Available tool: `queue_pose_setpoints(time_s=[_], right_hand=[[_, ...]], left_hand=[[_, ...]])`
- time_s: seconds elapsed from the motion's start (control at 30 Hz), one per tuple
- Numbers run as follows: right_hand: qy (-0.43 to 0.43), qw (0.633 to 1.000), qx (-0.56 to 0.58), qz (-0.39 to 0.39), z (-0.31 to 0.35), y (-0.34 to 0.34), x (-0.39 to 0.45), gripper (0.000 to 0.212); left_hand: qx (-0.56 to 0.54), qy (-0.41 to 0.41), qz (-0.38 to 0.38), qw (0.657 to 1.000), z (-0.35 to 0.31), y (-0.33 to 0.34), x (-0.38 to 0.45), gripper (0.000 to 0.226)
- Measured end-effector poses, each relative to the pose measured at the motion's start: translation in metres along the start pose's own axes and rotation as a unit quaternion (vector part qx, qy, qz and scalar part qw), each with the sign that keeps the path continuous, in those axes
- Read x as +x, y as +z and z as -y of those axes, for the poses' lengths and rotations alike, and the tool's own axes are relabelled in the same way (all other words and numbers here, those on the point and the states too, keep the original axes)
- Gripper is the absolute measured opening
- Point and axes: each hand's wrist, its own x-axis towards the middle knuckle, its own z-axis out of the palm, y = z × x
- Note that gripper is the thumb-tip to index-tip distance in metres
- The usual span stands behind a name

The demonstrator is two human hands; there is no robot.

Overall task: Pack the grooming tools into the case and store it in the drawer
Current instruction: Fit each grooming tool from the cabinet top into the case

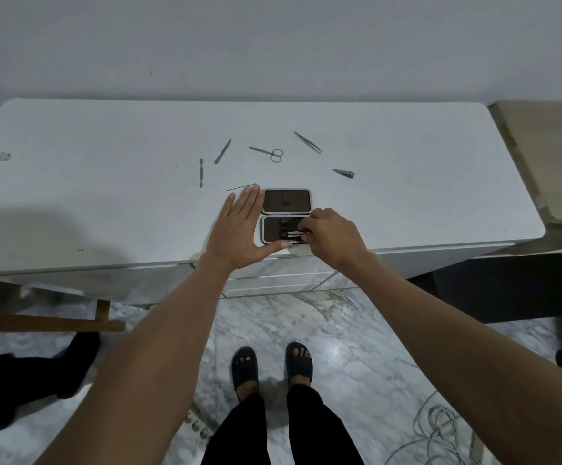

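Observation:
A small dark case (286, 201) lies open near the front edge of the white dresser top (105, 182). My left hand (239, 226) rests flat against the case's left side, fingers spread and thumb along its front edge. My right hand (331, 234) pinches a small metal tool (295, 233) over the near half of the case. Loose on the top lie small scissors (267, 152), tweezers (308, 141), a nail clipper (344, 173), a nail file (222, 151), a cuticle pusher (201, 172) and a thin pick (239, 187).
Drawer fronts (279, 280) show below the dresser's front edge, closed. A wooden cabinet (547, 156) stands at the right, a wooden frame (38, 320) at the lower left. Cables (437, 427) lie on the marble floor beside my feet.

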Motion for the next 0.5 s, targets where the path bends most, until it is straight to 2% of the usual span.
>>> queue_pose_setpoints(time_s=[0.5], right_hand=[[-0.007,0.999,0.05,-0.008,0.016,0.001,0.008,0.021]], left_hand=[[-0.008,0.001,-0.012,1.0,0.0,0.001,-0.001,0.122]])
